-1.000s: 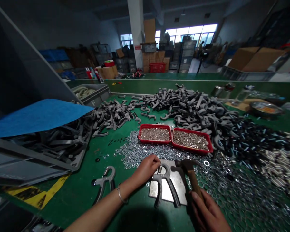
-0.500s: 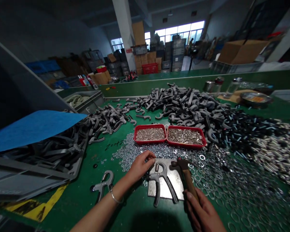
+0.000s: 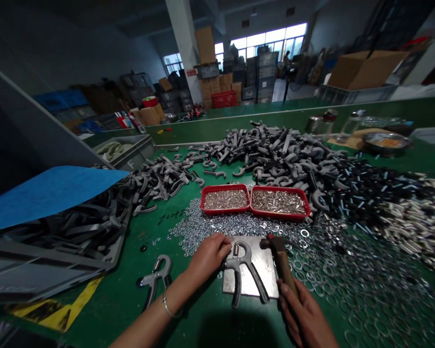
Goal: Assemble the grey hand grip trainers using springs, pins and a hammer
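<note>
A grey hand-grip exerciser (image 3: 243, 275) lies on a flat steel plate (image 3: 264, 268) near the table's front edge. My left hand (image 3: 207, 254) has its fingers closed on the top of the exerciser, at its spring end. My right hand (image 3: 304, 316) is wrapped round the wooden handle of a hammer (image 3: 281, 261), whose head hangs just right of the exerciser's top. A second assembled exerciser (image 3: 155, 281) rests on the green table (image 3: 188, 314) to the left.
Two red trays (image 3: 255, 200) of small metal parts stand behind the plate, amid loose washers (image 3: 322, 270). Heaps of grey handles (image 3: 275, 154), springs and dark parts (image 3: 366, 193) fill the right side. A grey crate (image 3: 58, 232) under a blue sheet (image 3: 47, 193) stands left.
The hammer head has shifted slightly, and my left hand has stayed at the exerciser's top. The view has moved a little; nothing else on the table has changed.
</note>
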The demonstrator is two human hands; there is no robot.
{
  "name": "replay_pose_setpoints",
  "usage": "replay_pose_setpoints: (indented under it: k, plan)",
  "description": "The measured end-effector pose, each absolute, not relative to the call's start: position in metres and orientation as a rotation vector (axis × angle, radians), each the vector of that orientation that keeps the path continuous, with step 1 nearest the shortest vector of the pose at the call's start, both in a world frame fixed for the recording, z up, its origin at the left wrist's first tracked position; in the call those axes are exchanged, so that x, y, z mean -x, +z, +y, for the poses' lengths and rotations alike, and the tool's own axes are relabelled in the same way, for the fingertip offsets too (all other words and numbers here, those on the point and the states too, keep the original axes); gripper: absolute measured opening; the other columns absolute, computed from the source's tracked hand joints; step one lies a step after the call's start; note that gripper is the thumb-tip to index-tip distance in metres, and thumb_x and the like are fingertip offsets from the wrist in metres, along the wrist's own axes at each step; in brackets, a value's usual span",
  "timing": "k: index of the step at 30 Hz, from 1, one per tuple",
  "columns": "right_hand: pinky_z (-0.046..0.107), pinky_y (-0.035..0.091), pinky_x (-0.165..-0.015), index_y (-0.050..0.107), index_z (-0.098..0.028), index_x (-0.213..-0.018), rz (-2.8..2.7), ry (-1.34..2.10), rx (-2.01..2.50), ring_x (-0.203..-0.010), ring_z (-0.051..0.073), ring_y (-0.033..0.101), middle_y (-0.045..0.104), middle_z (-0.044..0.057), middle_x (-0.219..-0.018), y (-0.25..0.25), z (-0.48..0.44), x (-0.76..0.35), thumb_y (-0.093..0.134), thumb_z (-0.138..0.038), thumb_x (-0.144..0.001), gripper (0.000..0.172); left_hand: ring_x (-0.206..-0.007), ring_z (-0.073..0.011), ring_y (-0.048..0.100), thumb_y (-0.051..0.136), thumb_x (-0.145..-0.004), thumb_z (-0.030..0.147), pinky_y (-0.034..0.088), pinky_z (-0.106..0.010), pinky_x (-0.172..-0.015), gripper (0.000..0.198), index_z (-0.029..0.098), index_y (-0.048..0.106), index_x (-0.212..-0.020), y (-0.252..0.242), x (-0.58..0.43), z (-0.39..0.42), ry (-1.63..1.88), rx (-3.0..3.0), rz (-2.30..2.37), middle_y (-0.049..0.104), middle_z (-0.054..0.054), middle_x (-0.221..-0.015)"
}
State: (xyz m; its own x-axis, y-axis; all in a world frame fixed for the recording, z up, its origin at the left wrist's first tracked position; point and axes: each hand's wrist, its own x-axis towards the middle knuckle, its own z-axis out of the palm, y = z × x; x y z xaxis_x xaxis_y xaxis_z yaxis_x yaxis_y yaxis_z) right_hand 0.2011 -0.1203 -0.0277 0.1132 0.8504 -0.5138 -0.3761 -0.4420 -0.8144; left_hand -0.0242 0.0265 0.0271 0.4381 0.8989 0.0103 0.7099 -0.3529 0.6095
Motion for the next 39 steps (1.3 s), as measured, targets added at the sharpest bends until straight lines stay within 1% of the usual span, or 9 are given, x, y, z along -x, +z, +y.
replay_pose_setpoints:
  k: [2,4,7,11,18,25,31,35,39]
  plan:
    - [0.011,0.022,-0.028,0.049,-0.025,-0.101,-0.490,1.526,1.386,-0.030,0.002,0.030,0.048,-0.012,-0.054,-0.028,-0.120,-0.200,0.070,-0.059,-0.078,0.046,-0.084,-0.0242,0.062,0.061,-0.089,0.033,0.046,-0.036,-0.078,0.014,0.020,0.066,-0.087,0.029,0.021,0.017,0.381,-2.178,1.451,0.068,-0.005,-0.086]
    - [0.011,0.022,-0.028,0.049,-0.024,-0.102,-0.497,1.528,1.381,-0.030,0.002,0.028,0.046,-0.013,-0.053,-0.027,-0.120,-0.199,0.070,-0.058,-0.079,0.046,-0.084,-0.0272,0.063,0.067,-0.084,0.038,0.045,-0.039,-0.078,0.019,0.019,0.066,-0.085,0.028,0.012,0.010,0.310,-2.230,1.530,0.069,-0.007,-0.085]
    - [0.012,0.023,-0.027,0.049,-0.024,-0.103,-0.509,1.533,1.380,-0.030,0.002,0.026,0.043,-0.014,-0.050,-0.026,-0.121,-0.199,0.070,-0.059,-0.078,0.047,-0.087,-0.0308,0.063,0.070,-0.081,0.036,0.044,-0.044,-0.083,0.019,0.018,0.066,-0.082,0.026,-0.004,0.003,0.270,-2.283,1.595,0.070,-0.009,-0.085]
    - [0.013,0.024,-0.027,0.049,-0.024,-0.102,-0.549,1.524,1.361,-0.030,0.003,0.025,0.042,-0.014,-0.049,-0.026,-0.120,-0.200,0.068,-0.058,-0.080,0.045,-0.093,-0.0317,0.062,0.068,-0.082,0.033,0.041,-0.048,-0.090,0.016,0.018,0.067,-0.087,0.023,-0.019,-0.002,0.319,-2.345,1.521,0.070,-0.010,-0.089]
    - [0.013,0.023,-0.026,0.047,-0.024,-0.100,-0.592,1.518,1.363,-0.029,0.002,0.025,0.045,-0.013,-0.050,-0.023,-0.119,-0.200,0.066,-0.059,-0.082,0.044,-0.097,-0.0234,0.060,0.053,-0.094,0.022,0.046,-0.037,-0.090,0.015,0.020,0.067,-0.098,0.029,0.015,0.016,0.567,-2.228,1.374,0.067,-0.007,-0.099]
    - [0.014,0.022,-0.028,0.049,-0.024,-0.102,-0.524,1.505,1.408,-0.030,0.003,0.029,0.045,-0.013,-0.049,-0.018,-0.117,-0.199,0.071,-0.063,-0.072,0.054,-0.098,-0.0179,0.060,0.057,-0.093,0.019,0.045,-0.027,-0.088,0.013,0.021,0.067,-0.102,0.026,0.030,0.050,0.154,-2.368,0.889,0.064,-0.004,-0.103]
    - [0.013,0.021,-0.027,0.045,-0.025,-0.100,-0.563,1.497,1.387,-0.029,0.003,0.028,0.045,-0.013,-0.050,-0.027,-0.118,-0.199,0.068,-0.062,-0.078,0.048,-0.086,-0.0201,0.058,0.057,-0.092,0.018,0.045,-0.030,-0.080,0.007,0.017,0.063,-0.089,0.021,0.015,0.058,0.021,-2.500,0.870,0.062,-0.005,-0.092]
    - [0.013,0.022,-0.026,0.045,-0.025,-0.101,-0.591,1.492,1.383,-0.030,0.003,0.032,0.051,-0.011,-0.057,-0.037,-0.120,-0.201,0.063,-0.060,-0.083,0.043,-0.089,-0.0206,0.058,0.050,-0.095,0.021,0.045,-0.031,-0.080,0.012,0.017,0.061,-0.092,0.024,0.005,0.046,0.179,-2.406,0.994,0.062,-0.006,-0.093]
    - [0.014,0.024,-0.026,0.046,-0.025,-0.100,-0.633,1.488,1.403,-0.030,0.004,0.033,0.051,-0.011,-0.057,-0.036,-0.120,-0.202,0.062,-0.059,-0.084,0.040,-0.088,-0.0177,0.061,0.054,-0.091,0.019,0.045,-0.028,-0.080,0.009,0.019,0.063,-0.091,0.028,-0.010,0.039,0.417,-2.161,1.066,0.065,-0.002,-0.091]
